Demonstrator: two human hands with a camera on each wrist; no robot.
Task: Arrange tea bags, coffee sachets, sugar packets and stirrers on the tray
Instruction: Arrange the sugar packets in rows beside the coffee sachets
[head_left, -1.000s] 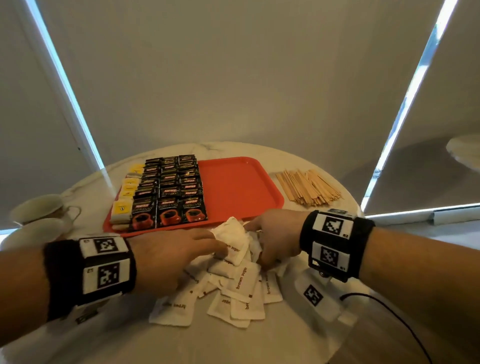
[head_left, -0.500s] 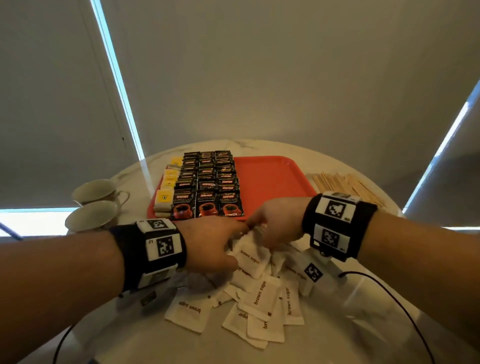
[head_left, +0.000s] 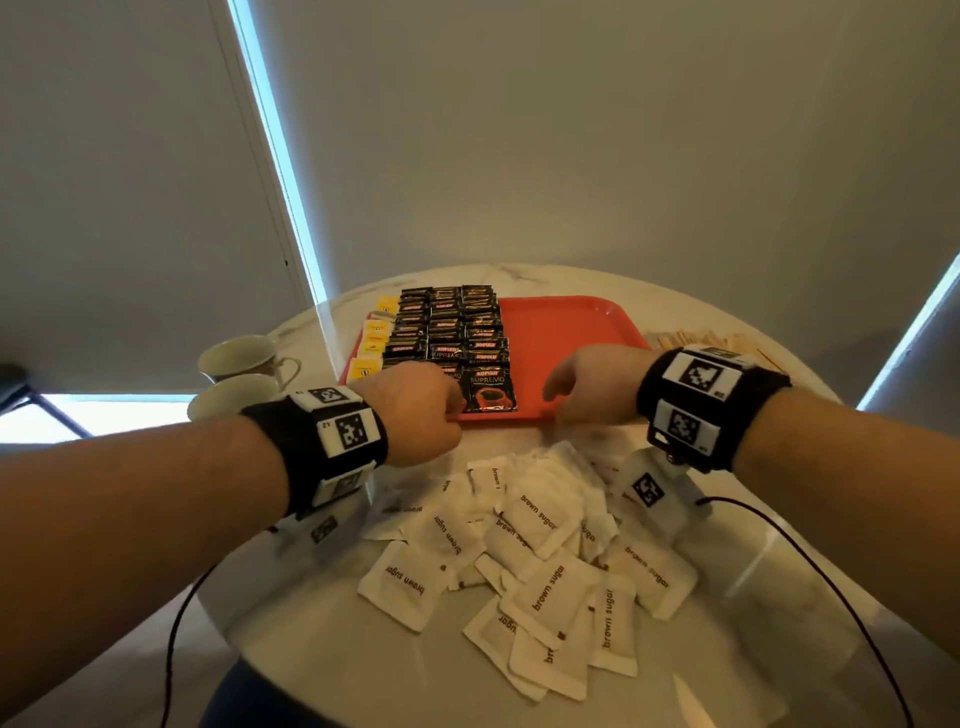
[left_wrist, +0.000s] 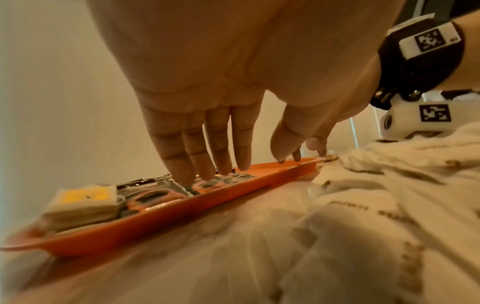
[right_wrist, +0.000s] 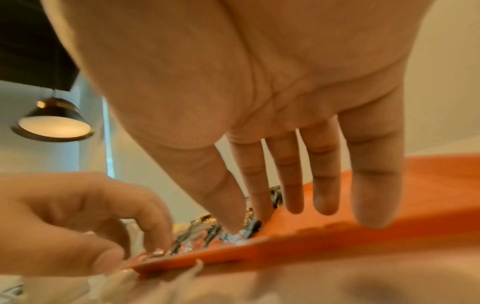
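Note:
A red tray (head_left: 566, 332) lies on the round marble table. Its left part holds rows of black coffee sachets (head_left: 452, 332) and a column of yellow tea bags (head_left: 374, 338). White brown-sugar packets (head_left: 540, 540) lie in a loose pile on the table in front of the tray. My left hand (head_left: 415, 410) reaches over the tray's near edge, its straight fingers (left_wrist: 197, 164) touching the front sachets. My right hand (head_left: 582, 389) hovers over the near edge beside the sachets, fingers (right_wrist: 322, 185) straight, its thumb tip (right_wrist: 233, 226) at the sachets' edge. Neither hand holds anything. Wooden stirrers (head_left: 737, 340) peek out behind my right wrist.
Two white cups (head_left: 239, 358) stand at the table's left edge, near my left forearm. The tray's right half (head_left: 582, 322) is bare red plastic. Black cables (head_left: 810, 566) trail from both wrists across the table. Window blinds rise behind the table.
Both hands left the sugar pile and moved forward to the tray's near edge. The packet they touched earlier is no longer in them. The head view shifted.

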